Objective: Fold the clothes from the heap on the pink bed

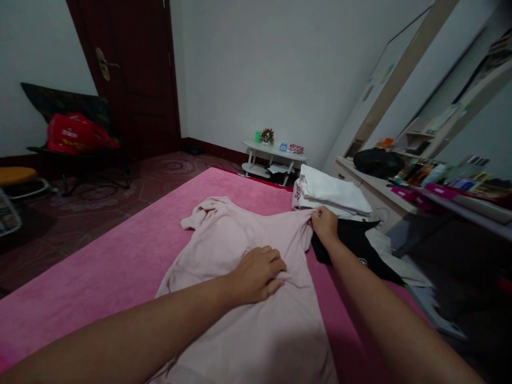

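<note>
A pale pink short-sleeved shirt [224, 240] lies spread over a pink-covered surface, its neckline toward the far side and its lower part running out of view. My right hand [325, 224] is closed on the fabric at the shirt's right shoulder, lifting it slightly. Across the middle of the shirt rests my left hand [260, 274]. Its fingers are bent, with thumb and fingertips closing on the cloth where creases gather. The left sleeve sits bunched on the cover.
Folded white clothes [334, 192] and a black garment [352, 248] lie at the right edge of the pink cover [152, 256]. Beyond stands a small white table [276, 152]. A cluttered dresser [400, 197] flanks the right side. A chair holds a red bag [78, 133] at left.
</note>
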A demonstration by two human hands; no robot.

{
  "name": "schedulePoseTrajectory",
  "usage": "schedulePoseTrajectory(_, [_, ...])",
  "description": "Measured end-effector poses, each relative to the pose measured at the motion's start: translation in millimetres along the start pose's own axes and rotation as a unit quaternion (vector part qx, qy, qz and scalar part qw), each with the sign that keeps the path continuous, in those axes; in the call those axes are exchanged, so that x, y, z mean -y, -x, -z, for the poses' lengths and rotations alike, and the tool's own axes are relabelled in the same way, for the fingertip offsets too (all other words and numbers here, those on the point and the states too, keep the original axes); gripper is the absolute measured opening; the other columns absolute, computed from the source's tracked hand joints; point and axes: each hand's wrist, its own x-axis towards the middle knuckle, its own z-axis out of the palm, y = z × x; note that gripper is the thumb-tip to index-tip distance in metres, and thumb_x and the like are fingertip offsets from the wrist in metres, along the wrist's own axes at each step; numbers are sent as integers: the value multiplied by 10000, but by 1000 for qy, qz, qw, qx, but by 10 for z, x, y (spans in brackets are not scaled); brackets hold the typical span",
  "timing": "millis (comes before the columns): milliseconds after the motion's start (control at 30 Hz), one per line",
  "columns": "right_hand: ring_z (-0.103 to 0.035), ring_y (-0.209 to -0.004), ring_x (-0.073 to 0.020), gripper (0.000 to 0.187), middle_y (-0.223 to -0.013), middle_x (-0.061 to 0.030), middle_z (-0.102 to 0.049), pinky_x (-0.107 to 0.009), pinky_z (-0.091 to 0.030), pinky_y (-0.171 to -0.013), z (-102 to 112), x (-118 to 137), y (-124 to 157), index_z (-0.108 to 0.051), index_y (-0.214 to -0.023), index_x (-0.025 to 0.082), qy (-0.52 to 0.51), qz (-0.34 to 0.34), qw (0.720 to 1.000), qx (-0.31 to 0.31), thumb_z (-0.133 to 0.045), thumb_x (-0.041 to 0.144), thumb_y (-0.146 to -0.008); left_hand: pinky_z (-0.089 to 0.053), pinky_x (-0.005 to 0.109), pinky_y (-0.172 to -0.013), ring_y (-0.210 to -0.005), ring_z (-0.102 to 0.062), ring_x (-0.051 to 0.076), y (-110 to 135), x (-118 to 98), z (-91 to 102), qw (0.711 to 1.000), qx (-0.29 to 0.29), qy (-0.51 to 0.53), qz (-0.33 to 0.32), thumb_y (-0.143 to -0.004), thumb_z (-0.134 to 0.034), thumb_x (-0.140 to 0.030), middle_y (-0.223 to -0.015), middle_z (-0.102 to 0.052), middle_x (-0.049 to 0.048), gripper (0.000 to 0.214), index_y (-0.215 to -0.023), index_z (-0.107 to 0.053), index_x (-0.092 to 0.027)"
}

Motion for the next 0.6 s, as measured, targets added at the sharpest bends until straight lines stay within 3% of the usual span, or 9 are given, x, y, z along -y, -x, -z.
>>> schedulePoseTrajectory(167, [-602, -761, -207, 333, -827, -79, -685, -287, -447, -698, -47, 59, -101, -663, -938, 130, -113, -14, 985, -126, -390, 246, -788, -412, 342, -795, -923, -522, 211, 14, -5, -18, 1000, -7, 8, -17, -896, -490, -371, -1027, -575, 57, 255, -1082, -579, -222])
schedulePoseTrajectory(233, [-600, -777, -214, 314, -835, -80, -677, -299, -448, -708, 0, 69, -145, -670, -949, 146, -81, -32, 990, -112, -422, 251, -786, -412, 336, -812, -942, -520, 205, 20, -17, -19, 1000, -12, 11, -19, -896, -493, -347, -1051, -573, 53, 252, -1098, -579, -223])
schedulePoseTrajectory(367, [-599, -865, -258, 239, -974, -114, -647, -353, -444, -746, 132, 81, -129, -701, -867, 192, 86, -91, 991, -51, -502, 199, -734, -417, 331, -805, -950, -524, 202, 27, -37, -18, 1000, -15, 4, -19, -895, -497, -318, -1070, -579, 54, 260, -1121, -587, -225])
schedulePoseTrajectory(433, [-587, -943, -256, 272, -1084, -109, -615, -357, -443, -803, 150, 187, -18, -688, -897, 198, 99, -32, 992, -69, -475, 155, -733, -422, 329, -798, -946, -532, 204, 24, -45, -21, 1000, -17, 6, -22, -891, -506, -314, -1067, -587, 56, 269, -1129, -594, -227])
schedulePoseTrajectory(500, [-560, -1030, -237, 313, -1141, -94, -599, -343, -425, -890, 106, 380, 189, -662, -967, 192, 62, 80, 993, -58, -446, 134, -747, -426, 327, -802, -937, -543, 205, 17, -60, -24, 999, -27, 17, -25, -888, -518, -324, -1049, -602, 58, 267, -1116, -610, -220])
schedulePoseTrajectory(600, [-512, -1145, -204, 371, -1202, -85, -602, -327, -348, -1024, -59, 699, 604, -608, -1130, 170, 8, 218, 974, 60, -431, 158, -804, -433, 310, -805, -881, -566, 184, 7, -89, -6, 997, -67, 46, 5, -908, -479, -274, -960, -630, 58, 205, -981, -650, -188])
